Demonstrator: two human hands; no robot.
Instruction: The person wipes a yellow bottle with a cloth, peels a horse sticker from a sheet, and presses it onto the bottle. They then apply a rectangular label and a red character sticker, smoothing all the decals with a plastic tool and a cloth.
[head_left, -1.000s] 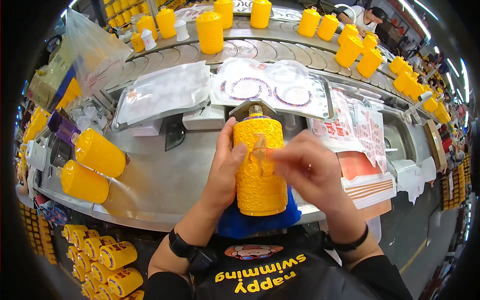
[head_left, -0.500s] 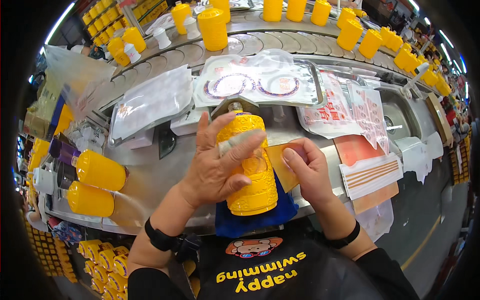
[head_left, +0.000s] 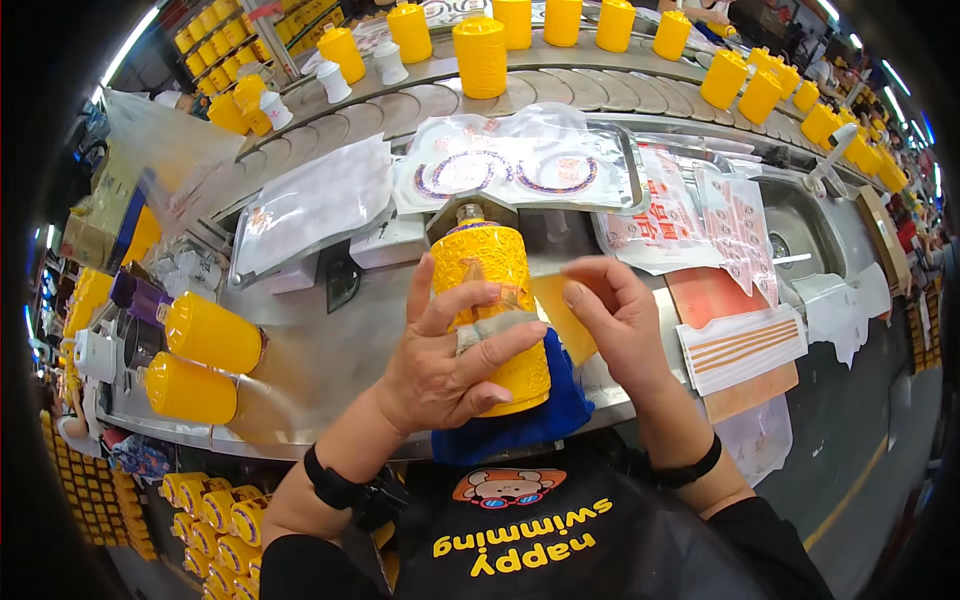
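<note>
An embossed yellow bottle (head_left: pixel 480 255) lies tilted in front of me, its neck at a dark angular rest (head_left: pixel 505 215) and its base over a blue cloth (head_left: pixel 560 405). My left hand (head_left: pixel 440 355) lies across the bottle's front with stretched, parted fingers; one finger wears a pale wrap. Just above those fingers, a small brownish decal (head_left: pixel 508 292) shows on the bottle. My right hand (head_left: pixel 625 325) is curled beside the bottle's right side. A thin amber card (head_left: pixel 565 315) sits at its fingers, partly covered; the grip on it is mostly hidden.
Two yellow bottles (head_left: pixel 210 335) lie at left. Beyond the work surface, a conveyor (head_left: pixel 600 92) carries several more. Trays with printed decal sheets (head_left: pixel 500 165) lie ahead. At right are an orange board (head_left: pixel 715 295), a white sheet with brown strips (head_left: pixel 742 343) and a sink (head_left: pixel 800 225).
My left hand has moved down and lies flatter across the bottle. My right hand has risen slightly, its thumb and index shifted off the card's face. Bottles on the conveyor have moved.
</note>
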